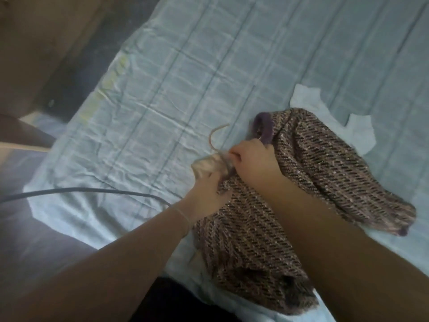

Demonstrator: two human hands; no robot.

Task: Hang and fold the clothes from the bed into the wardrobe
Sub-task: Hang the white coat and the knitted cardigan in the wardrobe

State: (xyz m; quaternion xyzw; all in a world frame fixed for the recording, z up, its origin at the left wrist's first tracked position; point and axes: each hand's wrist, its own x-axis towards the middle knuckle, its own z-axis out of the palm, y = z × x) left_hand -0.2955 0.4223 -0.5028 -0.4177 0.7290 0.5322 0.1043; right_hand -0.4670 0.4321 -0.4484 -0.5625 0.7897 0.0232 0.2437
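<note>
Fingers (233, 155) curled, pinching hanger (205, 166) (sweater (325, 163) touching).

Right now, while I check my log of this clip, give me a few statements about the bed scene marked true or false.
1. The sweater lies on the bed. True.
2. The hanger has its hook sticking out past the sweater's neck. True.
3. Both hands hang idle, away from the sweater. False: the left hand holds the hanger and the right hand grips the sweater near its neck.
4. The white garment lies on top of the sweater. False: the sweater covers part of it.
</note>
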